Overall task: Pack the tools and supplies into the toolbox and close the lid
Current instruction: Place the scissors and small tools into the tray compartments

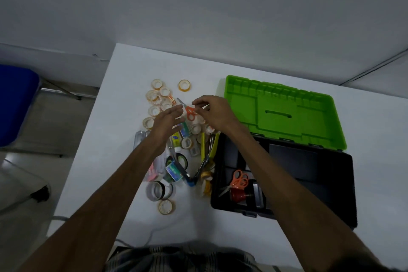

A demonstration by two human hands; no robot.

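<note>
Both forearms reached out from a striped shirt (181,256) over the white table (110,183), meeting above a heap of supplies. Between the hands lay a small pair of orange scissors (189,112), blades pointing away. His left hand (169,122) hovered with fingers fairly straight and loose, gripping nothing that I could see. His right hand (215,111) was curled, thumb and fingers drawn toward the scissor handles; whether it already pinched them I could not tell, as the hand hid the contact.

Tape rolls (157,99) lay scattered beyond and left of the left hand. Under the wrists sat small cards, yellow-handled pliers (206,150) and black tape (180,159). Right of the right arm stood the toolbox (331,183), its green lid (284,112) thrown fully back. Another pair of orange scissors (239,180) and a dark red item already lay in its near corner.

Packing looked barely begun, with most of the heap still out. The step in hand seemed to be picking up the small scissors. Next, I judged, he would need a firm pinch on the handles, a carry rightward across the pliers, and a drop into the open box.
</note>
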